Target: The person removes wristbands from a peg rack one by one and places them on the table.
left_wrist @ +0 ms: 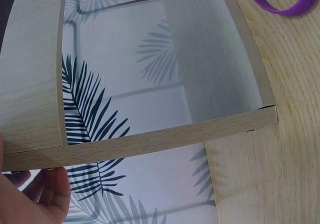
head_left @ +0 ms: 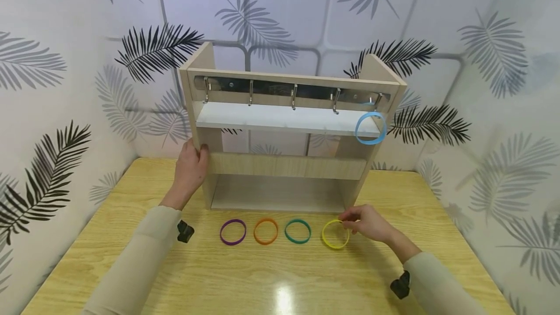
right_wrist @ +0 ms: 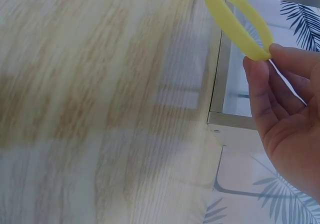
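My right hand pinches a yellow wristband between thumb and fingertip, just in front of the shelf's lower right corner. The left hand grips the left side panel of the wooden shelf, partly hidden behind it in the left wrist view. Along the shelf's top runs a metal rail with several hooks. From the rightmost hook hangs a light blue wristband. On the table, left of the yellow one, lie a purple wristband, an orange wristband and a green wristband in a row.
The shelf stands upright toward the back of the wood-grain table, close to a wall with a leaf pattern. Dark wrist devices show at both sleeves. The shelf has a white middle board and an open lower compartment.
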